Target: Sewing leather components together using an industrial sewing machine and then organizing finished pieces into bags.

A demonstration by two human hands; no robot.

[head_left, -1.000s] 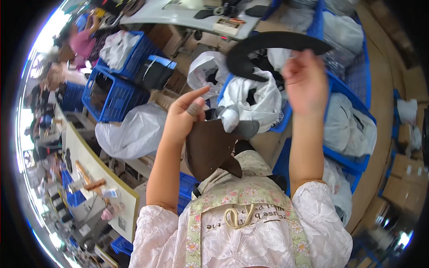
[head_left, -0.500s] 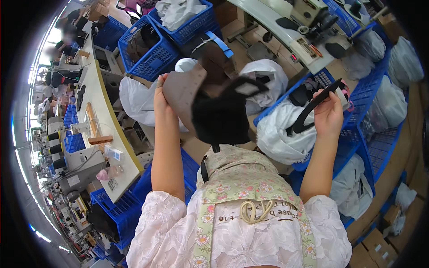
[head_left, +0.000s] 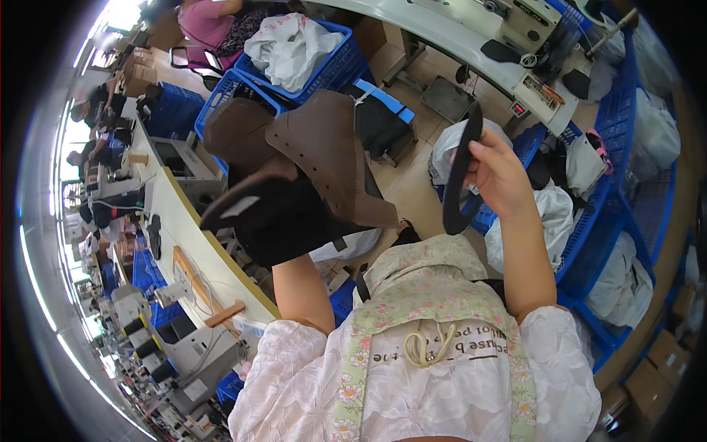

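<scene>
My left forearm [head_left: 300, 291] reaches up behind a large brown leather-like piece [head_left: 317, 147]. That hand is hidden behind the piece, which hangs in the air on it. Curved panels with stitched edges and several small holes make up the piece. Its black inner side [head_left: 283, 221] faces me, and a cut-out slot shows in the flap at the lower left. My right hand [head_left: 501, 173], fingers closed, pinches a narrow, curved black strip [head_left: 459, 173]. The strip stands roughly upright, to the right of the brown piece and apart from it.
Blue crates [head_left: 331, 62] stand ahead, one with a white bag [head_left: 291, 48]. A sewing machine [head_left: 515, 22] sits on the far table. More crates with white bags [head_left: 537, 221] line the right. A long table [head_left: 188, 221] runs along the left. Another person [head_left: 202, 22] sits far ahead.
The brown piece has swung left and spread out, and it now covers my left hand. My right hand has come inward with the black strip, which has turned more upright. The view has shifted.
</scene>
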